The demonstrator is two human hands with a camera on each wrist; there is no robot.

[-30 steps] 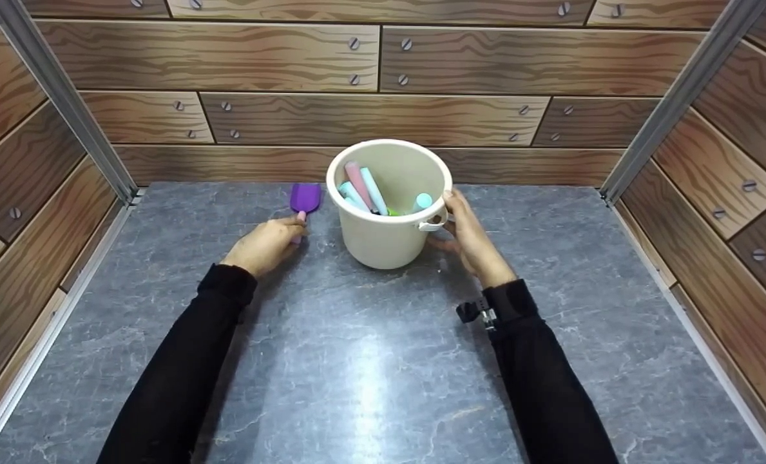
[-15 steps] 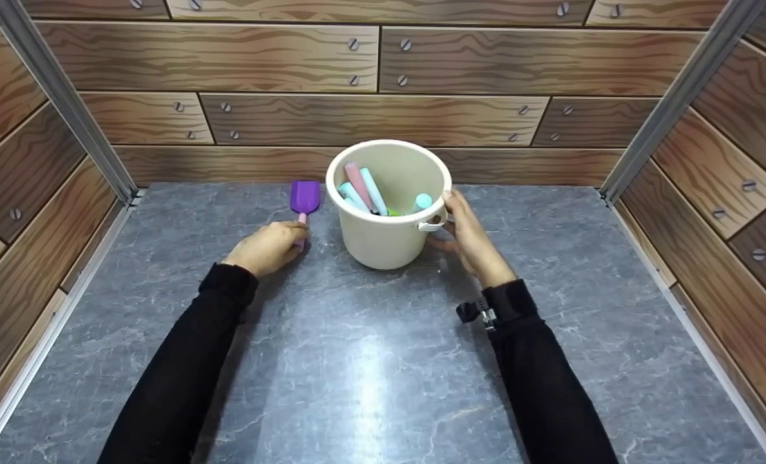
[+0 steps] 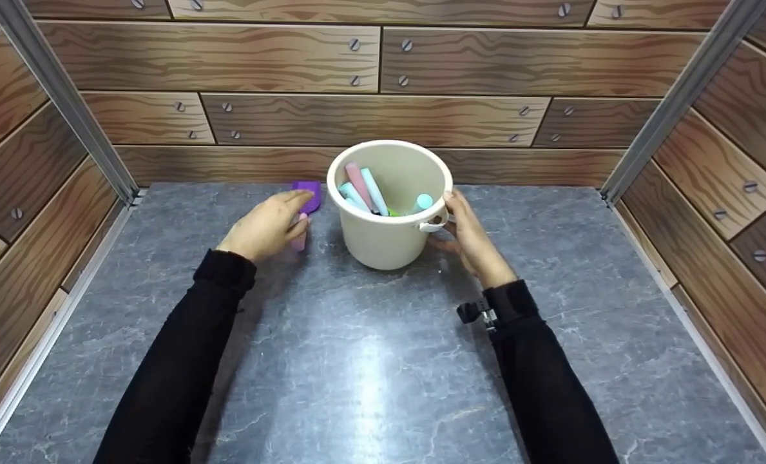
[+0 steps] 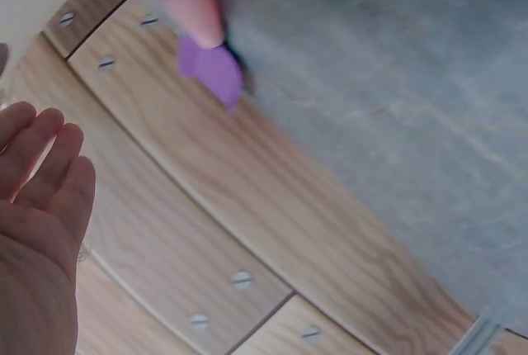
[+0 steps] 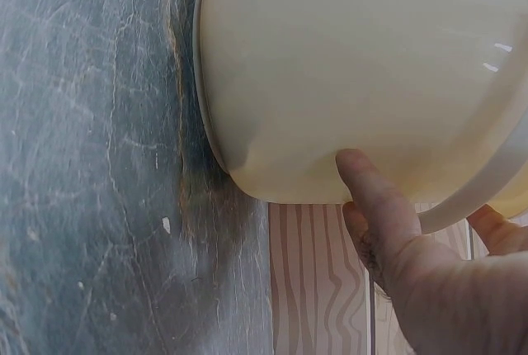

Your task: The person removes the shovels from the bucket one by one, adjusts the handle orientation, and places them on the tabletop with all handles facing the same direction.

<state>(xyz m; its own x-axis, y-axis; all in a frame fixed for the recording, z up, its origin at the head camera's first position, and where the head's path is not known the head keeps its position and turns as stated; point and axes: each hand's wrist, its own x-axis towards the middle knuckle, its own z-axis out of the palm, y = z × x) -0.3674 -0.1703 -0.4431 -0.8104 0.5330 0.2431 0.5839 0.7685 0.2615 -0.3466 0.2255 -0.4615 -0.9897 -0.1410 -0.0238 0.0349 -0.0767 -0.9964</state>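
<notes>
Cream plastic is what my right hand [image 3: 469,238] meets: fingers curled against the side of the bucket [image 3: 388,238], thumb up at the rim by the small side handle [image 3: 435,224]. The right wrist view shows one finger [image 5: 373,200] pressed flat on the bucket wall, with the handle arcing past it. The bucket stands upright near the back edge of the grey marbled counter [image 3: 370,361], about midway between the side edges. Inside lean several utensil handles, pink [image 3: 359,182], pale blue [image 3: 375,191] and mint [image 3: 423,202], with a bit of green low among them.

My left hand [image 3: 265,227] hovers just left of the bucket, fingers straight and close together, holding nothing; the left wrist view confirms the open palm [image 4: 37,231]. Beneath it lies the purple spatula [image 3: 306,198], blade toward the back wall, its pink handle partly hidden under my fingers. Whether I touch it, I cannot tell.

Wood-patterned panels [image 3: 383,96] with screw heads close the counter on three sides, with metal posts at the back corners.
</notes>
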